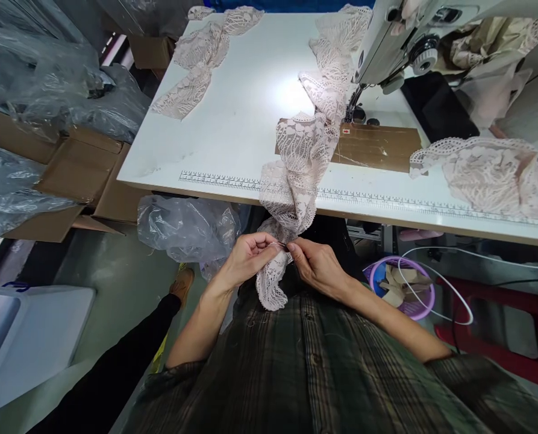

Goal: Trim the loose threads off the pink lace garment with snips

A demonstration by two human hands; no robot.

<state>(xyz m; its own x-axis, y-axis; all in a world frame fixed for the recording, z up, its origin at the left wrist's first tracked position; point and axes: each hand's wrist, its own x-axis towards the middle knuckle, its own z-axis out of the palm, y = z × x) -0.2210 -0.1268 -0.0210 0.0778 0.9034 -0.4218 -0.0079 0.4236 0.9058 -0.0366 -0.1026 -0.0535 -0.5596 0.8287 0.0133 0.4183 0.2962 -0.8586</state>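
A long strip of pale pink lace [302, 144] runs from beside the sewing machine's needle area over the table's front edge. Its lower end hangs in front of my shirt. My left hand [249, 258] pinches the lace close to this end. My right hand [318, 265] is closed in a pinch right beside it, fingertips almost meeting those of the left. Something thin and dark shows at the right fingertips, too small to name. Above the table, the sewing machine [386, 45] stands at the right, its presser foot next to the lace.
Further lace pieces [187, 93] lie on the white table [232, 132] at left, with a lace bundle [494, 175] at right. A ruler strip [386, 202] follows the front edge. A black phone-like slab [440, 105], a purple basket [425, 301] and cardboard boxes [81, 163] surround me.
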